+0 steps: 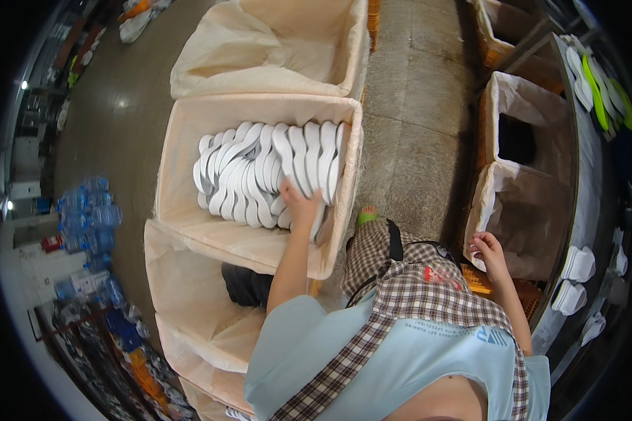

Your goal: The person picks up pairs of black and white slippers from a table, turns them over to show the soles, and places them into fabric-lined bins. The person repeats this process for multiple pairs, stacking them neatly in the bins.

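White shoe soles (249, 165), standing on edge in packed rows, fill the floor of a cloth-lined bin (182, 126) in front of me on the left. My left hand (302, 204) reaches down into this bin. Its thumb and fingers are spread around a few soles at the near right end of the stack and grip them. My right hand (490, 254) hangs beside the rim of another lined bin (483, 203) on the right. Its fingers are loosely bent and apart, with nothing visible in them.
Further lined bins stand in line, one beyond (260, 52) and one nearer holding a dark bundle (246, 284). At right, a long bench (584, 203) carries white and green soles (597, 84). Blue water bottles (91, 217) stand at far left. A concrete aisle (414, 105) runs between.
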{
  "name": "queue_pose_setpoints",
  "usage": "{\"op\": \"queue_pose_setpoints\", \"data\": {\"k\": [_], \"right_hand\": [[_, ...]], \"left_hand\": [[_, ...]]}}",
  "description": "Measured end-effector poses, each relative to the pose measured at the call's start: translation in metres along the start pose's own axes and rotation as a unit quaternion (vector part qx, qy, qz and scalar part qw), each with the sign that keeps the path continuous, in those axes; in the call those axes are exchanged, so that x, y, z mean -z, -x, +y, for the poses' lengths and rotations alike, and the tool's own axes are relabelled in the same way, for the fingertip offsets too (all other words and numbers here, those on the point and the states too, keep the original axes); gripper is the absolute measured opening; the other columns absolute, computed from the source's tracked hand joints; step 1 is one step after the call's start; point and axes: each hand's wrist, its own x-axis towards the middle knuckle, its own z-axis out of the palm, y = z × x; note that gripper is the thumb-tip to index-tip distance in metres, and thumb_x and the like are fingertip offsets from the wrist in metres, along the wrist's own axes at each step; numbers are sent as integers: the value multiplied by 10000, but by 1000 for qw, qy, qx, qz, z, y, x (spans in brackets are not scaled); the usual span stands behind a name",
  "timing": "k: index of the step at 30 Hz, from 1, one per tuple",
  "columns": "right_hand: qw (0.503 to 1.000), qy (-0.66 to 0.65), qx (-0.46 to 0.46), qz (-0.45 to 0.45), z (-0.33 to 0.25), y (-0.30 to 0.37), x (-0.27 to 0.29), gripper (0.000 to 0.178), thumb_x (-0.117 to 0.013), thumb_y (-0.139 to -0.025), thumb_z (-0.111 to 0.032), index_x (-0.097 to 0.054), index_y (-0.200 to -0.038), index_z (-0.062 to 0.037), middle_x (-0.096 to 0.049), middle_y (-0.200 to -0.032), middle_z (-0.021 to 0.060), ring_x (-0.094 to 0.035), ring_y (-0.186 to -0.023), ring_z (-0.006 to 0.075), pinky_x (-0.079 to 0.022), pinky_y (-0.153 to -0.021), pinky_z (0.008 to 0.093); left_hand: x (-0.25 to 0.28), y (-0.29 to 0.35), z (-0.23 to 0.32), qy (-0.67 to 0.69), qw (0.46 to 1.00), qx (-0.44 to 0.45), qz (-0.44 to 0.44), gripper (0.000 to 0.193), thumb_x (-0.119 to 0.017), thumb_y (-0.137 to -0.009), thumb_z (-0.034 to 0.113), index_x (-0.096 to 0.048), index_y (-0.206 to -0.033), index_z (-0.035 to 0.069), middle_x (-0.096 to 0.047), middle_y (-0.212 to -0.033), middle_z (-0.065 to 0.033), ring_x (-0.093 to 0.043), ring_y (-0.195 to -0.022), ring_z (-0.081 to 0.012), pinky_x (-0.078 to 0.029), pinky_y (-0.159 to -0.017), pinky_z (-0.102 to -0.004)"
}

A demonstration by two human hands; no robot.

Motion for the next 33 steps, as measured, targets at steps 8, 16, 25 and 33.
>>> {"op": "queue_pose_setpoints", "data": {"k": [8, 16, 25, 33], "right_hand": [[998, -50, -19, 31, 35, 9, -4, 210, -584, -913, -211, -571, -1059, -61, -643, -947, 40, -605, -802, 111, -467, -675, 230], [973, 113, 203, 11, 24, -14, 3, 282, -635, -879, -265, -601, -1046, -40, -641, -934, 54, -591, -864, 134, -484, -774, 276], [737, -69, 484, 467, -36, 94, 203, 228, -579, -871, -83, -538, -1094, -55, -590, -1000, 51, -569, -954, 153, -473, -839, 288], [516, -287, 248, 768, 79, 129, 482, 479, -722, -744, -155, -485, -1134, -9, -600, -877, 71, -585, -793, 139, -456, -701, 245]], "left_hand": [[-20, -44, -31, 45, 998, 31, -25, 757, -684, -790, 451, -462, -1265, -96, -535, -1215, -301, -499, -1154, -422, -379, -996, -438], [-33, -83, -70, -57, 960, 184, -206, 743, -491, -893, 520, -380, -1347, -57, -315, -1433, -255, -363, -1276, -378, -330, -1038, -451], [-19, -92, 155, 101, 965, -221, 99, 538, -499, -945, 267, -346, -1358, -41, -410, -1358, -210, -443, -1214, -323, -369, -1013, -380], [-54, 70, 344, 136, 893, -393, -172, 450, -531, -903, 103, -392, -1316, -11, -415, -1328, -189, -396, -1238, -331, -324, -1033, -428]]}}
